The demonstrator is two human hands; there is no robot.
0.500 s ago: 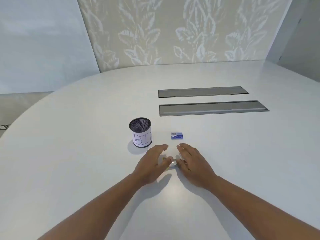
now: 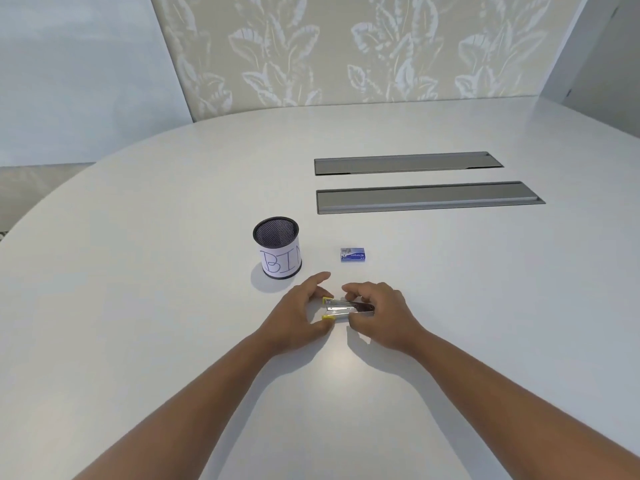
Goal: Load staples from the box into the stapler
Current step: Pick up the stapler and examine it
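Note:
A small metal stapler (image 2: pixel 343 309) with yellow ends lies between my hands near the middle of the white table (image 2: pixel 138 306). Its arms are spread apart toward the left. My left hand (image 2: pixel 298 317) grips the yellow-tipped end with thumb and fingers. My right hand (image 2: pixel 381 313) is closed over the hinge end. The small blue staple box (image 2: pixel 353 254) sits shut on the table just beyond my right hand, untouched.
A black mesh cup (image 2: pixel 277 249) with a paper label reading "BIN" stands left of the staple box. Two long grey cable hatches (image 2: pixel 426 199) are set into the table farther back. A leaf-patterned wall rises behind the table.
Both hands have closed onto the stapler and lifted it on its side; its arms now stand apart, showing the yellow tips.

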